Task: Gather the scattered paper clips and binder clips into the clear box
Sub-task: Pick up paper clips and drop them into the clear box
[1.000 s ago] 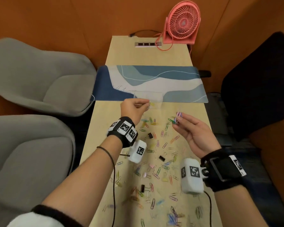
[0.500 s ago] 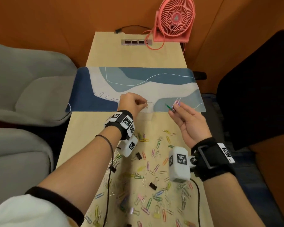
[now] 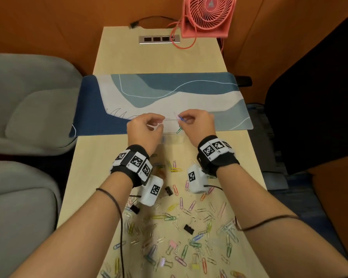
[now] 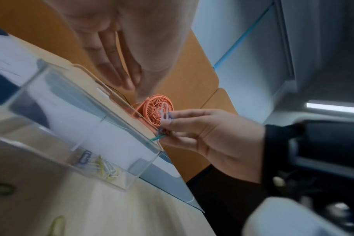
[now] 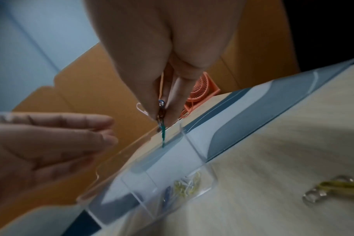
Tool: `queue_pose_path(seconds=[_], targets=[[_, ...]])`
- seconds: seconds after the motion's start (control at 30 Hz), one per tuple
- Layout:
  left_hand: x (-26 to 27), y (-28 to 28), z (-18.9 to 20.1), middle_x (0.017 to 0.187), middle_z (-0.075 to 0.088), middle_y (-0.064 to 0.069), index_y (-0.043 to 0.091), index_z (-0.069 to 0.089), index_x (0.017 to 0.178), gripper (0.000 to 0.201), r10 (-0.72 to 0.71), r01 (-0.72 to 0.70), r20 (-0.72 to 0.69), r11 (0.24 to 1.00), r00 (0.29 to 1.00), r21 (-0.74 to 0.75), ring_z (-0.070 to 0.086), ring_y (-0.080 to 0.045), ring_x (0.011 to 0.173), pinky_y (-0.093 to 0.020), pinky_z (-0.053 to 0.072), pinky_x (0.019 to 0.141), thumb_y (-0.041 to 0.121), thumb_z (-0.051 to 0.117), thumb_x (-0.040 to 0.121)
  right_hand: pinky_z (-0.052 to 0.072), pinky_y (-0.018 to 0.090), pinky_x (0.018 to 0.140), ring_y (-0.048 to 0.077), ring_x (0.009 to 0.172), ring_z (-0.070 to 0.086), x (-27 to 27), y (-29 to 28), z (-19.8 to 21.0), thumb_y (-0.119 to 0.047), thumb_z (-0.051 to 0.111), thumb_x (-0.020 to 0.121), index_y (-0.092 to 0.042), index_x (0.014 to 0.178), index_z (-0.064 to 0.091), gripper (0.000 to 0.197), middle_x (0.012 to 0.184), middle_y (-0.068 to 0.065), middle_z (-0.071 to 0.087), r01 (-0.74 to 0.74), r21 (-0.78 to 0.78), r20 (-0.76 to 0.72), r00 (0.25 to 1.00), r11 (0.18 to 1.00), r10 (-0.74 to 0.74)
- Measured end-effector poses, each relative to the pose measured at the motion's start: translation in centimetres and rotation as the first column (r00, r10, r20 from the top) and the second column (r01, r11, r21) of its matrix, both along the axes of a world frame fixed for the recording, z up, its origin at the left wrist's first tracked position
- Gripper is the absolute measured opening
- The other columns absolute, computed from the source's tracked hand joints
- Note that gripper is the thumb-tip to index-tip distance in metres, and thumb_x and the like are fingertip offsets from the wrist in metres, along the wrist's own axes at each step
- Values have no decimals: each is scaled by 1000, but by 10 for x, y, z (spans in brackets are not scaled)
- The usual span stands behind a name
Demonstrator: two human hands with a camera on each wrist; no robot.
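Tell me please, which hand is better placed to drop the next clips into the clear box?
The right hand. It already pinches a few paper clips above the clear box, a green one pointing down into it. The left hand is beside the box and appears to hold nothing.

Orange walls (image 3: 48, 27), grey seats (image 3: 28, 109), pale wooden table (image 3: 88, 177).

clear box (image 4: 75, 121) - open, few clips inside | paper clips (image 3: 191, 237) - scattered on table

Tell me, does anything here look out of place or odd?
Only the task's own mess: paper clips and binder clips lie scattered over the table, few inside the clear box. Nothing looks damaged or spilled.
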State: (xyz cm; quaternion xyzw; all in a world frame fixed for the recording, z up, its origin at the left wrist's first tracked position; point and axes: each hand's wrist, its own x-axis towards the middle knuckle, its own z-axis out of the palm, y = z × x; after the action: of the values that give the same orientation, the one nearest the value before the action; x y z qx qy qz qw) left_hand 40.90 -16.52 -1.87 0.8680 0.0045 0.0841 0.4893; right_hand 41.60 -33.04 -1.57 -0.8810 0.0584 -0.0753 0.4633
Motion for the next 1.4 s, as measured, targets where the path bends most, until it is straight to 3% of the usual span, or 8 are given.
queue_pose_path(seconds=[0.2, 0.43, 0.7, 0.87, 1.0, 1.13, 1.27, 1.4], targets=[[-24, 16, -4, 91, 72, 10, 23, 76, 93, 26, -8, 7, -17, 1000, 1000, -29, 64, -7, 80, -27, 57, 75, 3, 63, 81, 44, 20, 77, 20, 84, 64, 13, 14, -11, -3, 61, 81, -16, 95, 74, 24, 92, 5, 70, -224, -377, -34, 973, 899, 228], [-64, 33, 5, 97, 70, 7, 24, 75, 98, 25, -52, 51, -39, 998, 998, -30, 62, -6, 85, -26, 55, 72, 7, 66, 82, 48, 27, 89, 19, 93, 63, -10, 11, 17, -9, 63, 81, -21, 105, 72, 28, 103, 2, 70, -250, -443, -57, 966, 861, 251], [-196, 70, 24, 89, 72, 11, 25, 76, 97, 14, -214, 185, -178, 969, 960, -166, 64, -5, 81, -11, 46, 68, 17, 73, 85, 52, 16, 74, 5, 75, 65, -175, -11, 73, -11, 69, 81, -20, 95, 75, 18, 86, -7, 71, -198, -214, -52, 980, 957, 192], [-319, 117, -2, 85, 73, 9, 24, 77, 91, 11, -174, 152, -303, 984, 937, -96, 62, -7, 75, -15, 48, 65, 17, 75, 83, 43, 2, 64, -2, 68, 63, -310, -17, 66, -16, 76, 78, -21, 87, 75, 10, 77, -9, 70, -250, -187, -275, 942, 950, 194], [-401, 153, -30, 83, 69, 9, 30, 74, 89, 12, -5, 47, -446, 995, 895, 82, 61, -9, 68, -32, 56, 73, 25, 78, 79, 49, 17, 64, 2, 63, 61, -384, -10, 20, -26, 81, 71, -23, 80, 74, 12, 69, -10, 68, -328, -283, -521, 842, 901, 143], [-458, 174, -44, 114, 43, 4, 25, 58, 126, 62, 127, -15, -519, 977, 846, 213, 52, -12, 96, -25, 45, 94, 41, 82, 72, 45, 25, 65, 16, 74, 58, -434, 1, -15, -36, 83, 65, -20, 87, 67, 31, 83, -1, 65, -323, -393, -647, 762, 861, -10], [-481, 169, -53, 118, 34, 3, 14, 50, 137, 77, 116, -27, -502, 983, 857, 181, 46, -12, 104, -25, 41, 103, 35, 84, 71, 45, 28, 76, 20, 81, 51, -471, 16, -26, -45, 81, 66, -19, 101, 54, 51, 103, 4, 49, -232, -450, -647, 750, 863, -136], [-476, 151, -60, 116, 38, 2, 13, 52, 138, 73, 42, -1, -458, 996, 888, 88, 52, -14, 98, -31, 50, 97, 29, 83, 73, 45, 27, 85, 21, 89, 54, -479, 36, -36, -31, 81, 69, -14, 109, 57, 50, 111, 7, 47, -134, -394, -530, 841, 909, -106]])
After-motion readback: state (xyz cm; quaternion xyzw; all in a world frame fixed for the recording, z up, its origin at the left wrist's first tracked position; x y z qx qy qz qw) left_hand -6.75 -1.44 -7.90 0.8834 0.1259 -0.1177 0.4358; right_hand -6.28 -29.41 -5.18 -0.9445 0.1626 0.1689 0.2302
